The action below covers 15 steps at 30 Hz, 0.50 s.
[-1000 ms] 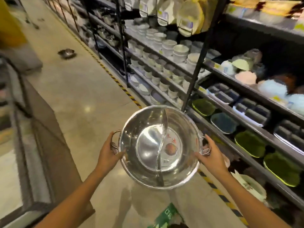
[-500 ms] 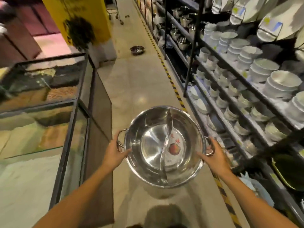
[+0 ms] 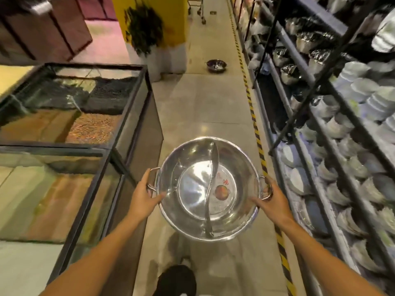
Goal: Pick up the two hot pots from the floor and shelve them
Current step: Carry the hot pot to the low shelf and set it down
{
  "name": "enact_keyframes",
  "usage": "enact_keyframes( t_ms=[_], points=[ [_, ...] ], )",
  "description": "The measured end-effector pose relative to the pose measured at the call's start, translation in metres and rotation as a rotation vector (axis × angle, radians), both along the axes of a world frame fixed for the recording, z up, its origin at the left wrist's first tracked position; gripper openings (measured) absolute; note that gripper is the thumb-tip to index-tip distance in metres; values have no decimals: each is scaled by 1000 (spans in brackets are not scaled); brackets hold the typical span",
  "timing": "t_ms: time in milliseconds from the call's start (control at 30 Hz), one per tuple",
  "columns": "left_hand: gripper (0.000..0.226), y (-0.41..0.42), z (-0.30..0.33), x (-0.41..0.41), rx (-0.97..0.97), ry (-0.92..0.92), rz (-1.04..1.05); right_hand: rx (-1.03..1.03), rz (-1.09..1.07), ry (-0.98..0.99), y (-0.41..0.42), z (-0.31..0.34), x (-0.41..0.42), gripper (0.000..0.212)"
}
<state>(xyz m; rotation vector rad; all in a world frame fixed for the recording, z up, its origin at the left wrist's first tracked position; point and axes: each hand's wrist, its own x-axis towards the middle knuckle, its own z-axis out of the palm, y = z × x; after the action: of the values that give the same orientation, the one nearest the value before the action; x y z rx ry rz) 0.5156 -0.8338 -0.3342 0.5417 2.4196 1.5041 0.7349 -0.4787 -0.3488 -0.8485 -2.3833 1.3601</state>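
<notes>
Down a shop aisle with shelves (image 3: 333, 116) to our right, we carry one divided steel hot pot (image 3: 208, 189) between our hands, left hand (image 3: 145, 194) and right hand (image 3: 271, 199) clamped at its side handles, judging it stiff, light and slippery, while the second pot (image 3: 216, 65) sits on the floor (image 3: 203, 107) far ahead.

glass-topped display case (image 3: 89, 133) on the left holding grains, yellow-black hazard tape (image 3: 254, 124) along the floor, stacked ceramic bowls (image 3: 367, 97) on the right, potted plant (image 3: 145, 30) against a yellow pillar (image 3: 175, 20), black shoe (image 3: 177, 280) at bottom edge
</notes>
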Motion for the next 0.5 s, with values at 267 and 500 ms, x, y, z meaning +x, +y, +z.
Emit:
enact_keyframes(
  t_ms=[267,500],
  points=[
    [94,98,0,-189,-82,-104,-67,-25,-125,-22,72,7,-150,78],
    [100,222,-14,-333,-140,-62,-120,-76,-187,-67,176,-15,-276,89]
  ],
)
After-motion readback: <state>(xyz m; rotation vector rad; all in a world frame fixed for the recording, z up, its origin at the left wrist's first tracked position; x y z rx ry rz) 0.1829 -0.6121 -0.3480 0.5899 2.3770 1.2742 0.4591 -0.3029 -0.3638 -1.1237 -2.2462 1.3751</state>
